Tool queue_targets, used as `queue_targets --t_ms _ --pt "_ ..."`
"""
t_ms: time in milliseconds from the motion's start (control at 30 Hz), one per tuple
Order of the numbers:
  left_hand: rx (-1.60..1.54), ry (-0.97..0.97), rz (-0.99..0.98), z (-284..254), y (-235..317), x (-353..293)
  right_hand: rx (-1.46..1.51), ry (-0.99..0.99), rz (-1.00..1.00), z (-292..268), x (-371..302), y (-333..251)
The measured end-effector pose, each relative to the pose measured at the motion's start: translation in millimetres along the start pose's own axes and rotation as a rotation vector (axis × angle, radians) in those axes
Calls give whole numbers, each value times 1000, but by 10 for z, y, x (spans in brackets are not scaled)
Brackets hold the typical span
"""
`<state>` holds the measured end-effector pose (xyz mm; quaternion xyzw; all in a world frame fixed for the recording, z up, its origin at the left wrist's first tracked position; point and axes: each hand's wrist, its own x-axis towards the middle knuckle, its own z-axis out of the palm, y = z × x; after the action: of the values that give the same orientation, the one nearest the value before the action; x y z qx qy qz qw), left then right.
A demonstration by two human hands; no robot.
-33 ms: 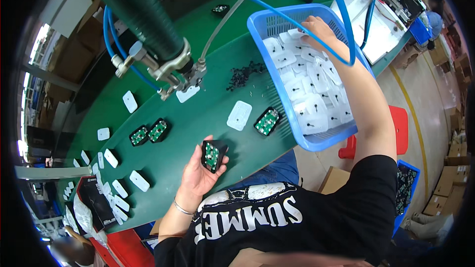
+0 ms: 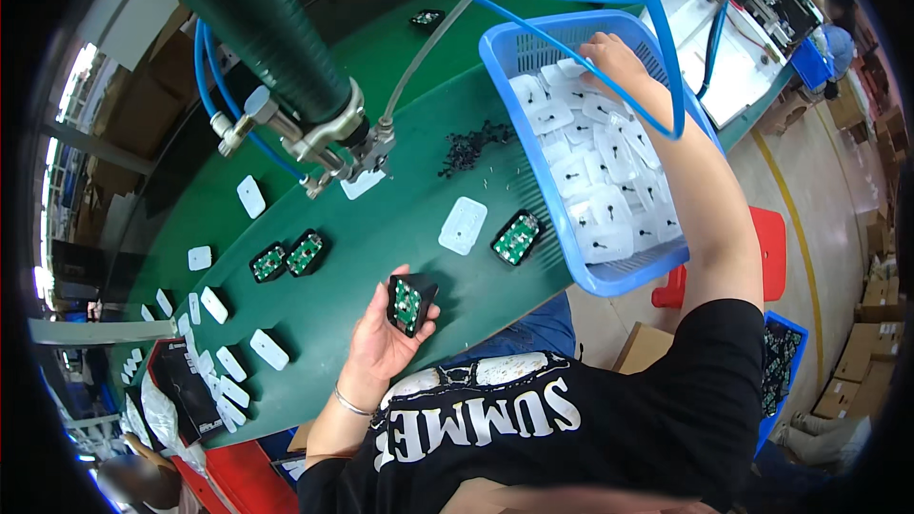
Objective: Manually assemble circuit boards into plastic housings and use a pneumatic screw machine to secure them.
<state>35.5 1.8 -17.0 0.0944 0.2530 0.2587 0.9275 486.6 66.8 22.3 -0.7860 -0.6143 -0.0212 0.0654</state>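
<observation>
My left hand is closed round a black housing with a green circuit board inside, its open side turned up. My right hand reaches into the far part of a blue plastic basket. Its fingers curl down among translucent white covers with short black pieces on them. The fingertips are hidden, so what they grip does not show. Beside the basket lie another housing with its board and a loose white cover.
Over the green table hangs a dark cylindrical tool with metal fittings and blue hoses. Small black parts form a pile. Two housings stand at left; several white-covered units lie farther left.
</observation>
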Motion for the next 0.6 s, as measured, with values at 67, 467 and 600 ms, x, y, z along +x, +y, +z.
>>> queue_targets --t_ms 67,467,600 --pt "-2 8 19 -26 10 -10 -17 -11 -68 91 60 12" --pt "62 -8 41 7 74 104 -270 154 -289 361 24 -43" --pt "81 -16 52 47 51 78 -376 244 -343 442 -51 -45"
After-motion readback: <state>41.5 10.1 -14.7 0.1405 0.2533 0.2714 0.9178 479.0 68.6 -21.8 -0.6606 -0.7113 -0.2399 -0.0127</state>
